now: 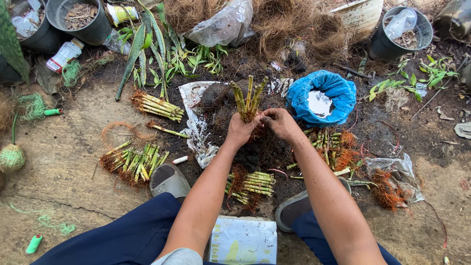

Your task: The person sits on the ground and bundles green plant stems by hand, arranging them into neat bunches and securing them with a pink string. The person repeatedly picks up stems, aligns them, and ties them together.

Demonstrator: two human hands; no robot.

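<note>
My left hand point(239, 130) grips the rooted base of a small bundle of green cut stems point(248, 99), held upright over a pile of dark soil point(255, 149). My right hand point(278, 122) presses against the same base from the right, its fingers closed on the roots and soil. The bundle's lower end is hidden between my hands. More stem bundles with orange-brown roots lie around: one near my knees point(251, 184), one at the left point(135, 162), one further back point(158, 106).
A blue bag of white material point(321, 98) sits right of my hands. Torn white plastic point(196, 125) lies under the soil. Black pots point(400, 34) and brown fibre point(289, 24) stand at the back. Green twine balls point(11, 157) lie left. My shoes point(169, 180) flank the pile.
</note>
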